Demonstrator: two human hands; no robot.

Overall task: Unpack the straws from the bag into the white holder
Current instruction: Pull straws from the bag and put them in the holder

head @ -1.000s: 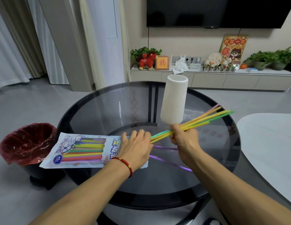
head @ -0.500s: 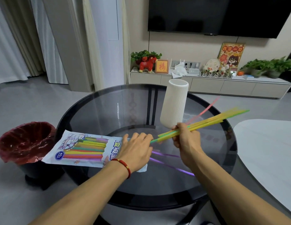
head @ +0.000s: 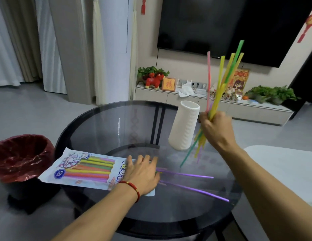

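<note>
My right hand (head: 215, 128) grips a bundle of coloured straws (head: 221, 80), nearly upright, just right of the white ribbed holder (head: 184, 126). The straws' lower ends hang below my fist, above the glass. My left hand (head: 143, 173) rests flat on the open end of the straw bag (head: 82, 168), which lies on the round glass table (head: 106, 126) with more straws inside. Two purple straws (head: 190, 186) stick out of the bag mouth onto the glass.
A bin with a red liner (head: 21, 157) stands on the floor left of the table. A white table edge (head: 280, 169) sits to the right. Behind are a low cabinet with plants and ornaments (head: 214, 101) and a wall-mounted TV.
My right hand has lifted and swung the straw bundle from nearly flat to nearly upright beside the holder. The left hand stays pressed on the bag. The camera tilted up.
</note>
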